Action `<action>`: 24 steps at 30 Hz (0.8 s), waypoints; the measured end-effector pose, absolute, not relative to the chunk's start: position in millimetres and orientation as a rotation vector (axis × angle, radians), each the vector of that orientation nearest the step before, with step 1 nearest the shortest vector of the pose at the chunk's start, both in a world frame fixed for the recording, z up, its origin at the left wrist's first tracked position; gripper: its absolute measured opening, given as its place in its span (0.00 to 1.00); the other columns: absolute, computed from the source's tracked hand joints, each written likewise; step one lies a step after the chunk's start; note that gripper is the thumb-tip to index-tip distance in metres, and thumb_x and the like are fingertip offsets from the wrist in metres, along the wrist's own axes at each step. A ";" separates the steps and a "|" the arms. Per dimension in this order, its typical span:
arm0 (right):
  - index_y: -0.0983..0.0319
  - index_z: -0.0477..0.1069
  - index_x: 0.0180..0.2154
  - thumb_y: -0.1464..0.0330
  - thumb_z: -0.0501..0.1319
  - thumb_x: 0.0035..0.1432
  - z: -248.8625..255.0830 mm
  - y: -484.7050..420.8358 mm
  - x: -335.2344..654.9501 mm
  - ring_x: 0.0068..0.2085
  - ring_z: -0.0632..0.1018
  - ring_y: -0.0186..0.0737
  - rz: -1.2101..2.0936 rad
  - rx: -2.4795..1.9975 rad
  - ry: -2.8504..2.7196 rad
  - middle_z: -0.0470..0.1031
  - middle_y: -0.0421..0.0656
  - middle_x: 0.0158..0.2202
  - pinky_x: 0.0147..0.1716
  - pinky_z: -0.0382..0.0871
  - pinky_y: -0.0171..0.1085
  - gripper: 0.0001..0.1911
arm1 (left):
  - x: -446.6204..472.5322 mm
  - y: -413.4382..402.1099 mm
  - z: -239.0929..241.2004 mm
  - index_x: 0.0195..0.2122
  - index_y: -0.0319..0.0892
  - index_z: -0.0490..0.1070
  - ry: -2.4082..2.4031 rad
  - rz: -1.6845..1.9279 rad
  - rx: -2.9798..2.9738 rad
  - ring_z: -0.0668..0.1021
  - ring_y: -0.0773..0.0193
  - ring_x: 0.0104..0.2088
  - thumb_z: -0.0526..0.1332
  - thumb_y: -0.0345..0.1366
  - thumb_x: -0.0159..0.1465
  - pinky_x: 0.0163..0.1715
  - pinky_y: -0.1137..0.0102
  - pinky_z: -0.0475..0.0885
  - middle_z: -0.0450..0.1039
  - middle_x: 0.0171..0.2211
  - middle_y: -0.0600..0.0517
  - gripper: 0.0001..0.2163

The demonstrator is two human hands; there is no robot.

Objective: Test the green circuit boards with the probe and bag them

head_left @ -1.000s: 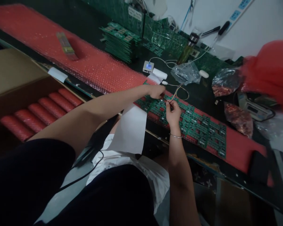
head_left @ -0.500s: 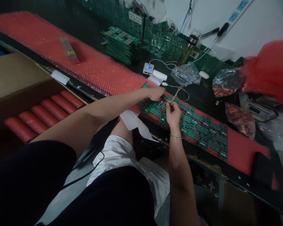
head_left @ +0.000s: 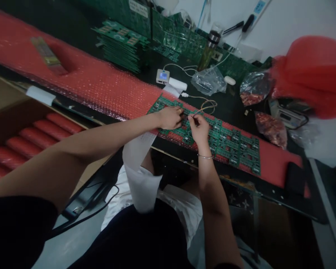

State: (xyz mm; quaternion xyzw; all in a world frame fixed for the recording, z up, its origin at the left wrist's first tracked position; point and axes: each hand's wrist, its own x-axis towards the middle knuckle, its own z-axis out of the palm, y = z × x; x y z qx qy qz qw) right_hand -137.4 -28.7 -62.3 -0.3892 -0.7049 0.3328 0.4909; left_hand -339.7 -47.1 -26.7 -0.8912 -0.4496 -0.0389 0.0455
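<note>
My left hand (head_left: pixel 171 117) rests on the green circuit boards (head_left: pixel 226 140), its fingers apart and bent down onto them; a ring shows on one finger. Close to its right, my right hand (head_left: pixel 201 129) pinches the end of a thin cable (head_left: pixel 210 107) just above the boards. The cable loops back to a white plug (head_left: pixel 184 95) beside a small white meter with a lit blue screen (head_left: pixel 162 76). What sits at the very tip of the cable is hidden by my right fingers. The boards lie in a row on red bubble wrap (head_left: pixel 100 82).
Behind stands a stack of green boards (head_left: pixel 120 48), with a bottle (head_left: pixel 210 48) and a clear plastic bag (head_left: pixel 208 80) to its right. Bags of small reddish parts (head_left: pixel 271 129) lie at the right. A white sheet (head_left: pixel 142 183) hangs off the front edge over my lap.
My left hand has moved left, away from my right fingers, and now lies lower on the boards. The white sheet hangs further down over my lap. The whole view has shifted.
</note>
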 end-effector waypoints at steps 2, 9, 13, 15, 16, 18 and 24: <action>0.57 0.72 0.39 0.40 0.62 0.64 -58.4 -18.7 -142.0 0.40 0.83 0.43 0.887 -0.943 -1.701 0.82 0.45 0.41 0.45 0.81 0.42 0.26 | -333.9 -47.1 -23.2 0.57 0.33 0.79 -1.409 -0.060 -2.704 0.76 0.44 0.57 0.55 0.42 0.72 0.53 0.57 0.75 0.76 0.57 0.34 0.22; 0.56 0.71 0.43 0.47 0.68 0.64 -45.2 30.4 -174.7 0.42 0.86 0.41 1.088 -0.903 -1.545 0.83 0.42 0.40 0.47 0.83 0.43 0.21 | -361.4 -51.1 -28.9 0.68 0.35 0.72 -1.410 -0.288 -2.862 0.74 0.44 0.67 0.54 0.43 0.75 0.69 0.52 0.69 0.70 0.68 0.35 0.25; 0.57 0.72 0.40 0.50 0.68 0.65 -44.7 53.1 -189.5 0.37 0.85 0.42 1.117 -0.896 -1.558 0.82 0.41 0.35 0.42 0.82 0.44 0.17 | -394.6 -91.2 -22.9 0.74 0.33 0.60 -1.490 -0.481 -2.886 0.63 0.43 0.75 0.53 0.50 0.77 0.75 0.50 0.62 0.58 0.76 0.33 0.32; 0.58 0.73 0.38 0.53 0.66 0.66 -45.9 60.8 -194.2 0.34 0.84 0.43 1.031 -0.960 -1.653 0.81 0.41 0.32 0.41 0.80 0.45 0.15 | -409.0 -120.1 -20.1 0.73 0.34 0.62 -1.508 -0.518 -2.914 0.64 0.41 0.75 0.56 0.53 0.76 0.74 0.48 0.64 0.59 0.75 0.32 0.33; 0.58 0.73 0.36 0.55 0.66 0.66 -46.6 63.5 -196.4 0.34 0.83 0.44 0.956 -0.989 -1.722 0.81 0.41 0.32 0.41 0.79 0.45 0.14 | -415.2 -134.2 -19.8 0.73 0.35 0.63 -1.504 -0.530 -2.935 0.65 0.40 0.75 0.59 0.53 0.75 0.73 0.47 0.65 0.60 0.74 0.32 0.33; 0.59 0.74 0.34 0.58 0.66 0.67 -48.1 66.5 -201.5 0.36 0.83 0.46 0.787 -1.033 -1.858 0.81 0.43 0.33 0.45 0.76 0.46 0.12 | -425.1 -159.5 -21.9 0.72 0.38 0.64 -1.493 -0.576 -2.961 0.68 0.40 0.73 0.63 0.51 0.73 0.71 0.46 0.68 0.62 0.73 0.32 0.32; 0.57 0.72 0.32 0.62 0.66 0.66 -56.8 63.1 -218.3 0.36 0.78 0.45 0.566 -1.023 -2.061 0.80 0.43 0.32 0.43 0.71 0.43 0.10 | -438.5 -204.8 -42.4 0.67 0.42 0.68 -1.429 -0.899 -2.787 0.78 0.46 0.63 0.64 0.42 0.73 0.60 0.50 0.79 0.74 0.62 0.36 0.23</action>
